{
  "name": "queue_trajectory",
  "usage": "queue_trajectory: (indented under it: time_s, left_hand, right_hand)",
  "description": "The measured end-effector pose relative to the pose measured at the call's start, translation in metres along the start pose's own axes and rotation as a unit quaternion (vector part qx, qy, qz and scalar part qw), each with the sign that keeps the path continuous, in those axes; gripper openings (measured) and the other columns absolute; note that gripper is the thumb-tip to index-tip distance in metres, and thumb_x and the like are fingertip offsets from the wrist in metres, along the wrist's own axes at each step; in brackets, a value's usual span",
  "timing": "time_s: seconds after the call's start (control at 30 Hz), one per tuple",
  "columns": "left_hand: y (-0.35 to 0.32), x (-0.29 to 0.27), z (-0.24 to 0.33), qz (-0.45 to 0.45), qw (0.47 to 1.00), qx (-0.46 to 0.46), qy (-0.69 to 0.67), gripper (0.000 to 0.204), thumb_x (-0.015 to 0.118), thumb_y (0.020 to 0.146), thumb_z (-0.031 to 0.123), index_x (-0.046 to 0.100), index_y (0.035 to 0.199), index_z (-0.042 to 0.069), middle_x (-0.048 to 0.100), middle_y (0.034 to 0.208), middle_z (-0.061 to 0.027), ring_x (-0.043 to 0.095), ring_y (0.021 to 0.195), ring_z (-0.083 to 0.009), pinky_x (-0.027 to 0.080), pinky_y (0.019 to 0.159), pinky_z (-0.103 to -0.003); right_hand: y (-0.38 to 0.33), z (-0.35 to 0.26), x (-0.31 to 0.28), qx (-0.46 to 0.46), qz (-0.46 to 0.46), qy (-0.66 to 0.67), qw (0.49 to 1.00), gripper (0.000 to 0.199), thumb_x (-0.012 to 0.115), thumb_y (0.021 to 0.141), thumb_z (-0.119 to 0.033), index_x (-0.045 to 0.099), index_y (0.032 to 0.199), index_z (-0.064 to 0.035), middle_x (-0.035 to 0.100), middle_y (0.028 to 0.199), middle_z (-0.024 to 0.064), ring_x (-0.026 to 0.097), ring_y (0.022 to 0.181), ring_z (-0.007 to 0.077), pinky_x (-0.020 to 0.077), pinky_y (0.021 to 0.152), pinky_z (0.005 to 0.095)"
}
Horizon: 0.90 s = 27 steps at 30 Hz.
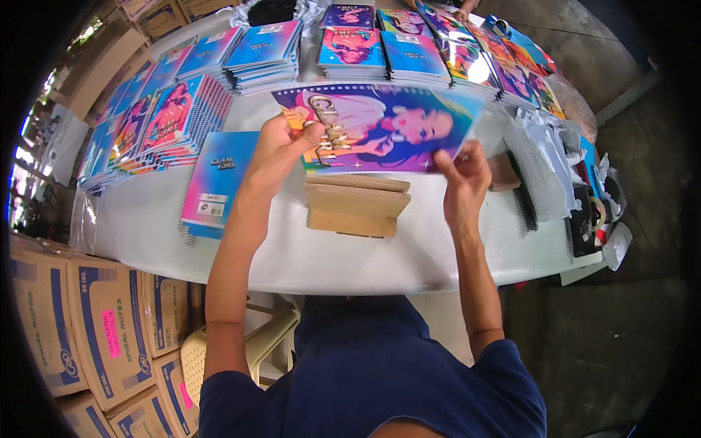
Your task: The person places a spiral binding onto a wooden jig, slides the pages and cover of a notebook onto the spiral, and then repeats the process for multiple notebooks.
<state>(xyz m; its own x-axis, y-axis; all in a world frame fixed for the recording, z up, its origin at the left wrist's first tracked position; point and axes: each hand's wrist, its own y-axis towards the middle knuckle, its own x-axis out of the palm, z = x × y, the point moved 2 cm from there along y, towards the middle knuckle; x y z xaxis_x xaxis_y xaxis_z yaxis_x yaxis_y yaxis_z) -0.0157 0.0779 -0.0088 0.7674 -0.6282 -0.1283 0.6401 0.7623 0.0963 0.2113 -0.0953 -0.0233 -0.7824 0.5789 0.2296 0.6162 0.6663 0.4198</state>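
Purple, pink and yellow artwork covers a glossy, oblong notebook cover (391, 131) with small holes along its far edge; it is held above the white-topped table (285, 266), its picture side facing the wearer; the left hand (276, 150) pinches its left end, thumb lying on the printed face; the right hand (467, 175) grips the lower right corner, thumb in front and fingers mostly hidden behind; both grips are narrow, closed on that one piece.

Just below the cover's near edge stands a tan, slotted wooden block (354, 208); whether the two touch, I cannot tell; beside the left forearm lies a blue-and-pink spiral notebook (219, 171), partly hidden by that arm; near the right hand are a small brown block (502, 172) and a crumpled grey-white plastic wrapping (542, 168).

Stacks of blue-and-pink notebooks (264, 50) line the far side, with a fanned pile of picture-covered notebooks (175, 117) to the left; another person's hand (464, 12) shows at the top edge; brown cardboard cartons (109, 325) and a cream plastic chair (269, 339) stand at lower left.
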Motion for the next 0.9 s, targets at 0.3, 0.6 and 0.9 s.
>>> queue_trajectory:
  time_s: [0.3, 0.6, 0.9]
  left_hand:
    - [-0.047, 0.008, 0.017, -0.022, 0.997, 0.065, 0.027, 0.028, 0.066, 0.092, 0.023, 0.067, 0.101, -0.004, 0.066, 0.089, -0.0021, 0.054, 0.082, -0.0076, 0.044, 0.074, -0.024]
    - [-0.044, 0.021, -0.049, 0.006, 0.997, 0.052, -0.053, 0.058, 0.068, 0.089, 0.029, 0.045, 0.134, -0.001, 0.05, 0.13, -0.0125, 0.046, 0.12, -0.0189, 0.036, 0.098, -0.029]
    - [-0.063, 0.047, -0.085, 0.049, 0.985, 0.077, -0.147, 0.107, 0.07, 0.079, 0.055, 0.008, 0.152, 0.007, 0.02, 0.154, -0.015, 0.023, 0.141, -0.0285, 0.019, 0.113, -0.039]
  right_hand:
    - [-0.039, -0.003, -0.007, 0.017, -0.08, 0.006, 0.997, 0.031, 0.063, 0.088, 0.002, 0.055, 0.118, 0.0021, 0.064, 0.109, 0.0081, 0.06, 0.101, 0.015, 0.0505, 0.09, 0.0323]
    - [-0.051, 0.033, -0.027, 0.015, -0.19, -0.259, 0.947, 0.039, 0.063, 0.082, 0.01, 0.054, 0.118, 0.0002, 0.058, 0.114, 0.0114, 0.057, 0.105, 0.0215, 0.048, 0.09, 0.0334]
    - [-0.044, 0.038, -0.056, -0.019, -0.247, -0.352, 0.903, 0.074, 0.063, 0.076, 0.014, 0.033, 0.141, -0.0035, 0.045, 0.138, 0.0177, 0.037, 0.135, 0.0293, 0.0284, 0.111, 0.0371]
